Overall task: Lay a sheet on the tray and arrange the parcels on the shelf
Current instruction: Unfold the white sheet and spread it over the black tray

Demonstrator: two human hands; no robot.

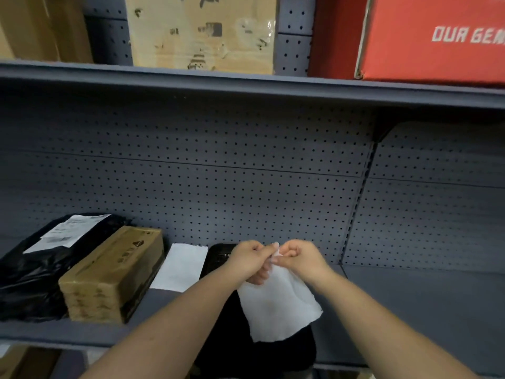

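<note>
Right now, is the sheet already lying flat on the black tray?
No. Both the left hand and right hand pinch the white sheet by its top edge, so it hangs above the black tray.

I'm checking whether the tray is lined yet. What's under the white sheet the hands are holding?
The black tray lies under the hanging sheet, which both hands, left and right, pinch at its top edge. The tray's middle is covered by sheet and arms, so its contents cannot be seen.

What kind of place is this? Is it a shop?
Probably a stockroom or parcel depot: grey pegboard-backed shelving holds a black labelled mail bag, a brown carton, and a red box above.
</note>
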